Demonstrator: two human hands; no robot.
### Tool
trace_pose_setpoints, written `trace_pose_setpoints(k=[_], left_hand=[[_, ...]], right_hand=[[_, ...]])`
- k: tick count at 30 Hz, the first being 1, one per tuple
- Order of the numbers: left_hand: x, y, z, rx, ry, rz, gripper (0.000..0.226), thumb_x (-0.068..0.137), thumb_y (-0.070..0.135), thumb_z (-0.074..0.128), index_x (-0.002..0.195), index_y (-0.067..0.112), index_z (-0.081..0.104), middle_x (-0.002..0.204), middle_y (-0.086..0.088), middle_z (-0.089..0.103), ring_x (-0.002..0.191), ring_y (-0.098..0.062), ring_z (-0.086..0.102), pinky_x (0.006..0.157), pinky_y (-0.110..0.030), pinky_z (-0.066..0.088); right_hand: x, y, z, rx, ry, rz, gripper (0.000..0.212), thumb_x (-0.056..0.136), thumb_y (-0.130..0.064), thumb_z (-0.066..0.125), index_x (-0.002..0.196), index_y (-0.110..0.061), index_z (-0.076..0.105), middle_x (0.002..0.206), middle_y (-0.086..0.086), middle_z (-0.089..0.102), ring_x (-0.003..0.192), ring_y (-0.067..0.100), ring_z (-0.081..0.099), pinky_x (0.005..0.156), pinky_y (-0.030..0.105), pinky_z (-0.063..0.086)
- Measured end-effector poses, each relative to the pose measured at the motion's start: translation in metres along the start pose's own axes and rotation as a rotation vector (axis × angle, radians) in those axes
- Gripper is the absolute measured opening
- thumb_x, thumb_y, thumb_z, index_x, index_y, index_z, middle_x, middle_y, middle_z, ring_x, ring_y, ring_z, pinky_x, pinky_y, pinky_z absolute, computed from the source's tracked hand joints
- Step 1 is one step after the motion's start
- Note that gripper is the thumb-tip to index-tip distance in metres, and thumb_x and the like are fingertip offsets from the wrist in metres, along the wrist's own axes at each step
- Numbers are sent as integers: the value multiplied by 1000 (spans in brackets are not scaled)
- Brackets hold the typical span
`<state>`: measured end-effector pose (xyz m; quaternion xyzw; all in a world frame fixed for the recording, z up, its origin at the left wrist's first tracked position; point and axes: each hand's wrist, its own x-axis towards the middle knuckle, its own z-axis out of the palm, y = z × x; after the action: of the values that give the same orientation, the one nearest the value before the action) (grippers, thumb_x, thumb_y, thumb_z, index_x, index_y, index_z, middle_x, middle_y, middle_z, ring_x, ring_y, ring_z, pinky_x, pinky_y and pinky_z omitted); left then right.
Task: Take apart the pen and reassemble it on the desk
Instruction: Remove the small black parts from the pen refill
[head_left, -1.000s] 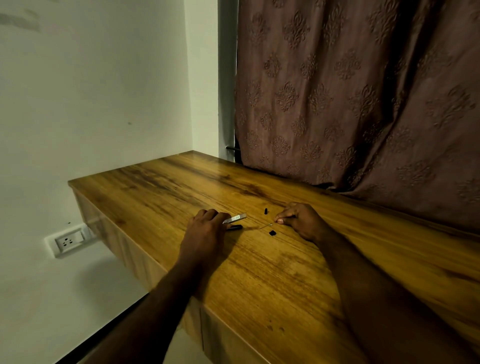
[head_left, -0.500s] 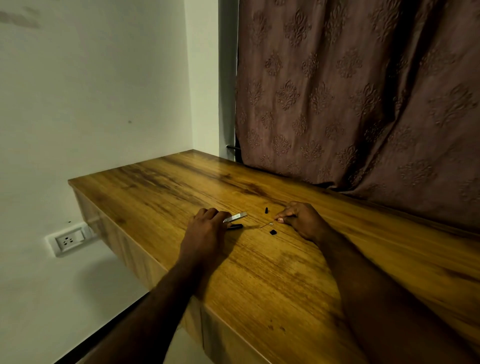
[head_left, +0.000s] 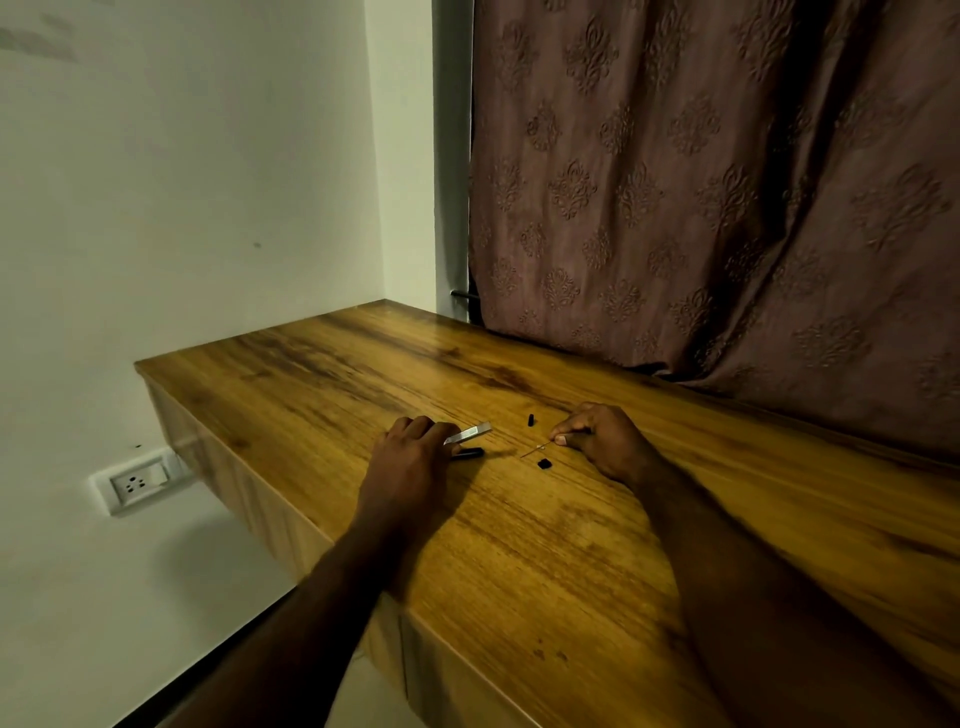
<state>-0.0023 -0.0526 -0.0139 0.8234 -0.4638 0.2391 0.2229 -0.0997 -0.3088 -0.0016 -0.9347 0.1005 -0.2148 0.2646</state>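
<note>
Two hands on desk (head_left: 545, 545) — left hand (head_left: 410, 457) gripping barrel (head_left: 467, 433), right hand (head_left: 605, 441) pinching refill (head_left: 535, 449)

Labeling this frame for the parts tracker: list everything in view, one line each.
silver pen barrel: 1, silver, at left fingertips
black pen piece: 1, black, on desk under the barrel
thin refill: 1, thin, pinched by right hand
small black parts: 2, black, one behind the refill, one in front
desk: 1, wood grain
curtain: 1, mauve patterned, behind desk
wall socket: 1, white, left wall
left hand: 1
right hand: 1
</note>
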Motion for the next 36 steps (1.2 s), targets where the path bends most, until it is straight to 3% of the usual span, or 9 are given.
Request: trace_pose_setpoints(k=[4,6,9,13,17,20,28,32,36], left_hand=[[0,-4,5,51,-32,-5,56,88,63,27,109,23,60,105,4,63,91,-18,53,74,-35,42],[-1,-2,3,30,-10,4,62,89,64,21,109,21,61,104,3,63,91,-19,53,73,-35,42],[-1,5,-4,-39,28,-22,68,88,63,16,106,17,63,100,-2,65,88,-23,54,72,-37,44],[-1,7,-7,-38,13,-21,77,89,66,6,106,18,63,99,-1,65,88,-24,53,72,-37,43],[-2,12,-13,-136,85,-55,59,87,55,25,102,14,65,91,-7,65,83,-28,54,70,-41,46],[-3,10,-10,-79,62,-37,53,87,52,28,103,17,64,94,-4,64,85,-26,54,71,-39,45],[0,-1,1,-7,-37,-43,64,89,63,15,108,22,60,102,3,63,90,-20,53,73,-38,43],[-1,0,-3,-64,-8,-17,51,85,55,33,106,18,61,100,-1,65,88,-25,55,72,-41,47],[-2,8,-12,-143,52,-26,50,84,51,34,102,14,63,93,-5,66,84,-27,56,70,-41,48]], right_hand=[[0,0,1,6,8,-2,15,81,-9,71,95,-9,77,80,-18,60,92,10,59,92,28,45],[0,0,1,4,10,2,15,81,-10,71,95,-10,77,78,-20,59,92,12,60,88,27,46],[1,0,3,-7,21,32,13,82,-14,71,94,-14,77,85,-7,64,91,16,62,83,29,48],[0,0,5,-22,38,52,12,83,-17,71,93,-16,77,93,-1,66,91,16,62,84,32,49],[1,0,6,-31,50,70,10,81,-21,72,90,-18,77,94,1,68,90,17,62,83,35,50],[1,-1,7,-22,44,87,10,81,-21,73,89,-18,77,95,1,68,92,17,62,85,36,51],[-2,-4,5,13,30,118,14,82,-21,72,95,-16,76,97,-1,68,97,17,62,88,33,49],[-11,-3,1,130,101,173,20,87,-21,66,105,-15,73,110,0,70,104,13,62,95,31,46],[-29,-14,1,227,159,218,7,86,-21,68,85,-17,73,90,-6,72,89,10,66,83,28,48]])
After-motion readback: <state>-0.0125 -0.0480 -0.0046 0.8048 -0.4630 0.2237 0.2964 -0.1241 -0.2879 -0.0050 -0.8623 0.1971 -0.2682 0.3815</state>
